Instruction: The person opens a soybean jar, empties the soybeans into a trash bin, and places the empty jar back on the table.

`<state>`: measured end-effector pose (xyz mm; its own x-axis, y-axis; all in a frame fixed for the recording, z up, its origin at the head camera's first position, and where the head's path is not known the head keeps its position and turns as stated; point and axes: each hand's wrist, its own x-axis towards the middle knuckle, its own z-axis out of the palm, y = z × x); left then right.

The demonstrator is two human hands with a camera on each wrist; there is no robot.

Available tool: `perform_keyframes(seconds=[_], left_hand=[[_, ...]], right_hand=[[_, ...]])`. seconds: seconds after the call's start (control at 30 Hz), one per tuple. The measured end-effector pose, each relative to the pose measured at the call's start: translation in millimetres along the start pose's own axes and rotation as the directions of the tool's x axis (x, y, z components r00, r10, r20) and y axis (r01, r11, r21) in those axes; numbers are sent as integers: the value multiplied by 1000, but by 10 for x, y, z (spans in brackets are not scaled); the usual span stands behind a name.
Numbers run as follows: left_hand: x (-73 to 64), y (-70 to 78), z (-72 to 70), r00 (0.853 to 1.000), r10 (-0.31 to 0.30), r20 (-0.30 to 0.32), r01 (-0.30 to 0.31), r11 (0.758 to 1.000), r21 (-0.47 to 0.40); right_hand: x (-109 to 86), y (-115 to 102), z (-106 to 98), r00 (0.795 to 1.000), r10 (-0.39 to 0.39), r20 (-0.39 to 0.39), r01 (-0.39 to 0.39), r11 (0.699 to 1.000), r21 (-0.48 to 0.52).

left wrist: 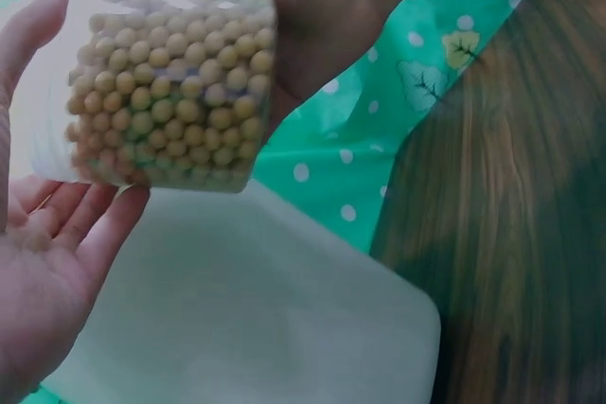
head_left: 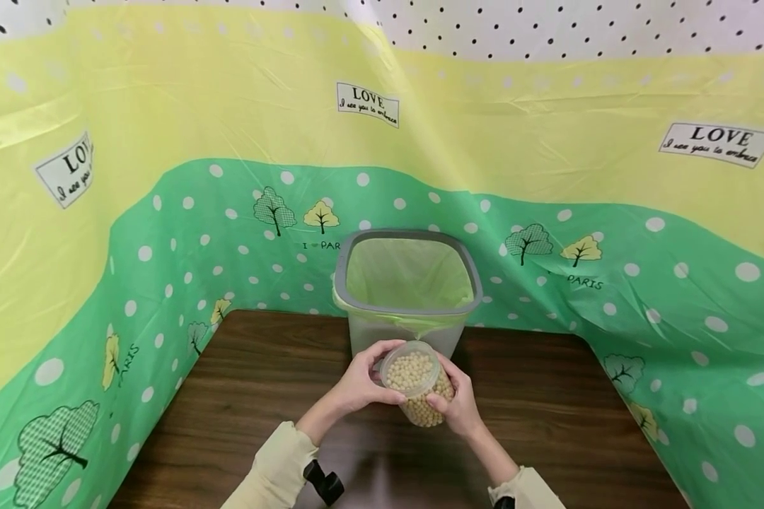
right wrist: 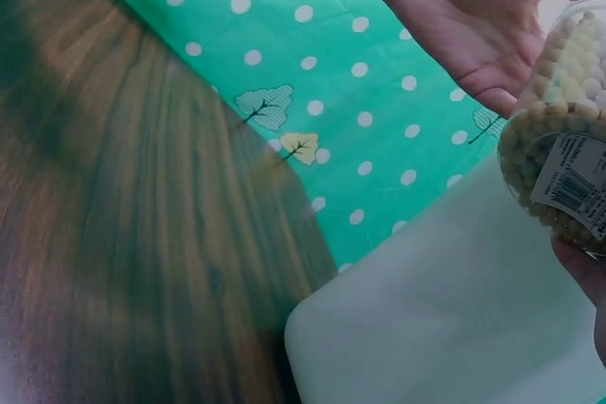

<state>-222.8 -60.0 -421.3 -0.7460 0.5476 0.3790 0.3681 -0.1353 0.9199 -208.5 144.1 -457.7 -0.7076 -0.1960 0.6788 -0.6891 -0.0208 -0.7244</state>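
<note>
Both hands hold up a clear plastic jar filled with small round beige balls, its translucent lid tilted up toward the head camera. The left hand is at the lid end, thumb on the near side and fingers on the far side. Round the jar's body curls the right hand, thumb across the front. In the left wrist view the jar lies sideways between the left hand and the right hand. A white barcode label shows on its base in the right wrist view.
Behind the jar stands a pale bin with a grey rim and a green liner bag. Dark wood-grain table lies underneath. A printed green and yellow cloth hangs around the back and sides.
</note>
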Motion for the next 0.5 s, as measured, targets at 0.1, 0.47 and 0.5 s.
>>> perform_keyframes(seconds=[0.1, 0.47, 0.5], left_hand=[[-14, 126, 37, 999, 34, -23, -33, 999, 25], [-4, 166, 74, 991, -54, -118, 68, 991, 118], [-1, 148, 58, 993, -49, -106, 59, 993, 99]], right_hand=[[17, -8, 8, 999, -45, -5, 45, 999, -10], [65, -42, 21, 996, -73, -58, 69, 996, -59], [72, -49, 18, 996, -64, -56, 62, 997, -39]])
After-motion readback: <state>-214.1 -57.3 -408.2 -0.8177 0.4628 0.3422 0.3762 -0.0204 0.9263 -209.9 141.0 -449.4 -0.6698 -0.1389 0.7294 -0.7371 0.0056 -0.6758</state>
